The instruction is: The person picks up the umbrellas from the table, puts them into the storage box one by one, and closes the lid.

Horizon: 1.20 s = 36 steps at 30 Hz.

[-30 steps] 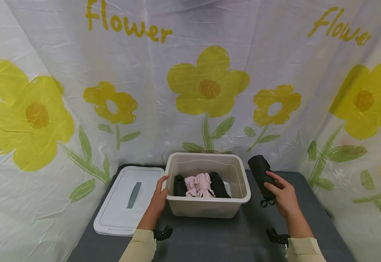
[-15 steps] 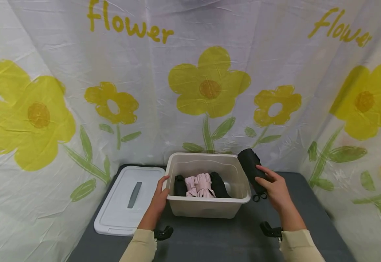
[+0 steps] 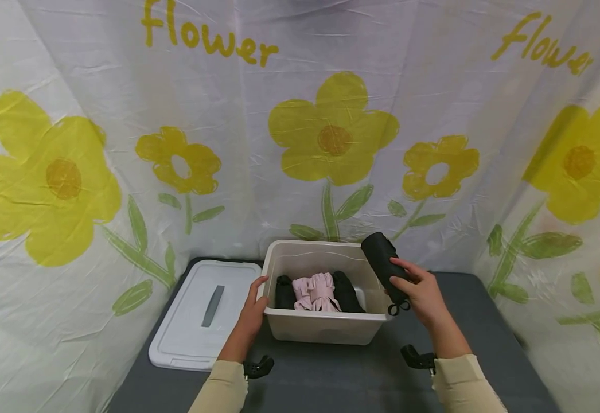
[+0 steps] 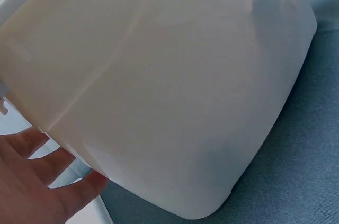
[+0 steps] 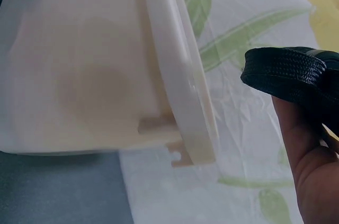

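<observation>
A beige plastic storage bin (image 3: 320, 330) stands on the dark table, holding a pink tied fabric bundle (image 3: 322, 291) with dark rolled bundles (image 3: 349, 293) at either side. My left hand (image 3: 250, 310) grips the bin's left side at the rim; in the left wrist view its fingers (image 4: 79, 195) reach along the bin's outer wall. My right hand (image 3: 424, 292) grips a black cylindrical roll (image 3: 382, 264), tilted, over the bin's right rim. Small loops hang at the roll's lower end. In the right wrist view a woven black strap (image 5: 283, 70) shows beside the fingers.
A white lid (image 3: 186, 332) with a grey handle (image 3: 212, 306) lies on the table (image 3: 326, 378) left of the bin. Behind, a white curtain (image 3: 248, 172) printed with yellow flowers hangs close to the table's back edge.
My right hand has moved left with the black roll, from beside the bin to over its right rim. My left hand stays at the bin's left side.
</observation>
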Each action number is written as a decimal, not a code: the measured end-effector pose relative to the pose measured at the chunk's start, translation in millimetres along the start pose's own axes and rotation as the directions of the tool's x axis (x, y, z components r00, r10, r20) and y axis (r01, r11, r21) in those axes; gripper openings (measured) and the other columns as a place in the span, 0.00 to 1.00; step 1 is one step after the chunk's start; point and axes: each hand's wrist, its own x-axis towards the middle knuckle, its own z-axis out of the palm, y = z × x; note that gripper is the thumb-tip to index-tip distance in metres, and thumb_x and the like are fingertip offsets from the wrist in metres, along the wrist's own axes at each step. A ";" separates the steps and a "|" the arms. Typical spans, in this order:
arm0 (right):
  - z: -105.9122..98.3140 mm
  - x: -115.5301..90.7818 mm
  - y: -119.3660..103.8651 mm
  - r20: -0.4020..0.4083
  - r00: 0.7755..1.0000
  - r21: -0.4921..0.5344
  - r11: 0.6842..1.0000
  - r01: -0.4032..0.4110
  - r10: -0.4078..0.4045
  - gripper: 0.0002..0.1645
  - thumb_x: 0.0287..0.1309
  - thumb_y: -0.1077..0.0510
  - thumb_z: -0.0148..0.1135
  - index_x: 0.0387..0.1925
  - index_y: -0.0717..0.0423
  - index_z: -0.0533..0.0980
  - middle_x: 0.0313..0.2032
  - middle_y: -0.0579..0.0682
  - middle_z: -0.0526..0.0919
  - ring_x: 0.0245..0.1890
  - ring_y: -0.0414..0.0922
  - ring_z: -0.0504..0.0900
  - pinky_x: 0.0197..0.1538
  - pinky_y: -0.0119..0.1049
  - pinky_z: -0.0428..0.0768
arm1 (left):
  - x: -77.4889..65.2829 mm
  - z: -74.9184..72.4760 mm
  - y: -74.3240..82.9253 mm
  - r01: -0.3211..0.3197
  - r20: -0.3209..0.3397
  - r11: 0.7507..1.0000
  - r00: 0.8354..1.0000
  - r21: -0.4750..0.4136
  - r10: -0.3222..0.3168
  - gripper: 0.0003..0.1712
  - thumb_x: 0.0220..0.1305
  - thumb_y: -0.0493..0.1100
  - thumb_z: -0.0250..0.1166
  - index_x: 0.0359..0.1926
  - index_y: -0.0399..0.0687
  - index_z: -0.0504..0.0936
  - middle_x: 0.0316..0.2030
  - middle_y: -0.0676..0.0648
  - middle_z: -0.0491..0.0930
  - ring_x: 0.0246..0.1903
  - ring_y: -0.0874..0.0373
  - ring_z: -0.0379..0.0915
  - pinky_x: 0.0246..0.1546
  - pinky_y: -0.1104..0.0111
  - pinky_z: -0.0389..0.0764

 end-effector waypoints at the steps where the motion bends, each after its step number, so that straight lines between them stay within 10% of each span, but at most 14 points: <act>1: 0.6 0.2 0.0 0.001 1.000 0.000 1.000 0.000 0.000 0.34 0.60 0.62 0.62 0.68 0.61 0.65 0.62 0.72 0.65 0.37 0.46 0.85 0.40 0.40 0.83 | -0.7 0.0 1.2 0.001 0.003 1.000 1.000 0.001 -0.001 0.33 0.67 0.35 0.44 0.72 0.55 0.54 0.73 0.38 0.48 0.66 0.37 0.53 0.61 0.39 0.60; 15: 12.2 17.6 -8.8 0.103 0.993 -0.104 0.994 -0.040 0.051 0.34 0.61 0.61 0.61 0.68 0.59 0.64 0.65 0.70 0.65 0.42 0.60 0.84 0.42 0.39 0.82 | 3.0 1.5 -10.5 -0.057 -0.021 0.998 0.998 0.039 0.058 0.33 0.67 0.38 0.43 0.72 0.57 0.54 0.73 0.39 0.49 0.67 0.39 0.53 0.60 0.40 0.62; 25: 29.6 40.2 -19.1 0.210 0.973 -0.331 0.943 -0.018 0.092 0.28 0.62 0.59 0.59 0.64 0.51 0.70 0.68 0.65 0.64 0.52 0.59 0.79 0.47 0.45 0.80 | -15.1 0.9 21.4 -0.038 -0.001 0.998 0.999 0.042 0.038 0.32 0.67 0.34 0.43 0.72 0.48 0.54 0.73 0.35 0.49 0.68 0.37 0.51 0.63 0.39 0.57; 36: 55.9 66.2 -24.5 0.399 0.908 -0.484 0.871 0.088 0.129 0.21 0.62 0.61 0.59 0.57 0.48 0.75 0.72 0.57 0.59 0.69 0.62 0.61 0.54 0.48 0.76 | -16.4 1.1 23.3 -0.051 -0.001 0.998 0.999 0.036 0.051 0.32 0.68 0.35 0.43 0.72 0.48 0.55 0.73 0.35 0.49 0.67 0.37 0.53 0.63 0.39 0.58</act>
